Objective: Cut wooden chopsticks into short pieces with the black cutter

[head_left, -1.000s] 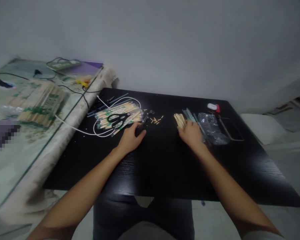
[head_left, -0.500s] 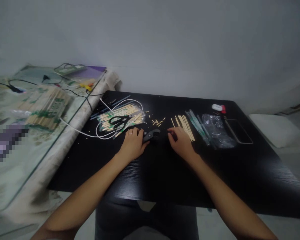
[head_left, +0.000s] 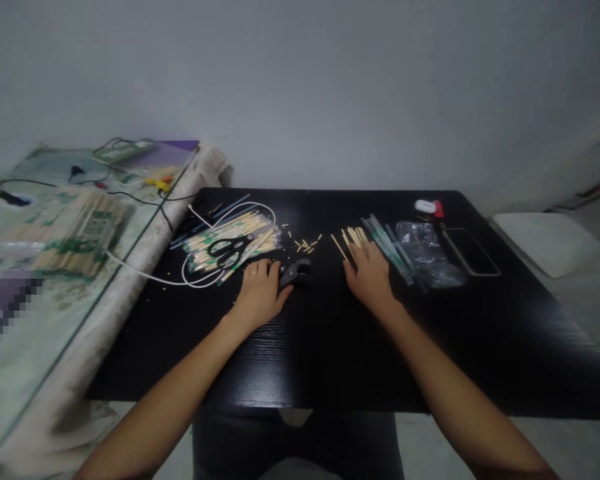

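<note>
My left hand is curled over the handles of the cutter around the middle of the worktop, thumb toward the near edge and fingers across the top; the hooked jaws gape with nothing between them and point right, presumably so sticks can be fed in from that side. My right hand reaches over the loose sticks, right of the middle, fingers stretched forward with the thumb a little apart; whether they have one pinched I cannot tell. The sticks fan toward the far edge, which I judge makes singling one out easier. Short pieces lie scattered between the hands, nearer the far edge, out of the jaws' way. The scissors rest on wrapped chopsticks toward the far left corner, as if set aside, while plastic wrappers lie just right of the sticks, seemingly kept apart from them.
</note>
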A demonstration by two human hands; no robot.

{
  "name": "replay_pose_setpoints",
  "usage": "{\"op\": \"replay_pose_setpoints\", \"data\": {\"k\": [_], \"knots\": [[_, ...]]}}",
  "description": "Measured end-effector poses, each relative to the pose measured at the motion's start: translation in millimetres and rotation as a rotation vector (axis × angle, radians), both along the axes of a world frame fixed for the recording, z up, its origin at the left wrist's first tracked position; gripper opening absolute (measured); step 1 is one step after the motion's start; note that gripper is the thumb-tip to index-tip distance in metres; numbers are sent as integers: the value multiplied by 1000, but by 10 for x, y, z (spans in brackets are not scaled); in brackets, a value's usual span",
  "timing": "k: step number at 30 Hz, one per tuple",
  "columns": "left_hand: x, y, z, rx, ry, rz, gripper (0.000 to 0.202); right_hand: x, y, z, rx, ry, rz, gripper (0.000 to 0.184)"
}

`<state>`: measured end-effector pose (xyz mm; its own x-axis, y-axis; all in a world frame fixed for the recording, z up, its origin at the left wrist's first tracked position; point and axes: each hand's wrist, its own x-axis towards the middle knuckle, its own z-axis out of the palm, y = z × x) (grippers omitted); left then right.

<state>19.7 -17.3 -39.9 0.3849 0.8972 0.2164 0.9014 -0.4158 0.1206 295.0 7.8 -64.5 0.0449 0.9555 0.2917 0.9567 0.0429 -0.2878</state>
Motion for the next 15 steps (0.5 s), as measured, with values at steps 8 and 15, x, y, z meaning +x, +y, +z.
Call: {"op": "replay_pose_setpoints", "data": {"k": [8,15], "knots": [[25,-10,12,-1,-27,-7,52,-81,-8,-37,-131,-97,-35,75],[7,13,35,-33,-105,-25,53,-110,-38,-11,-85,-98,-54,77]]}}
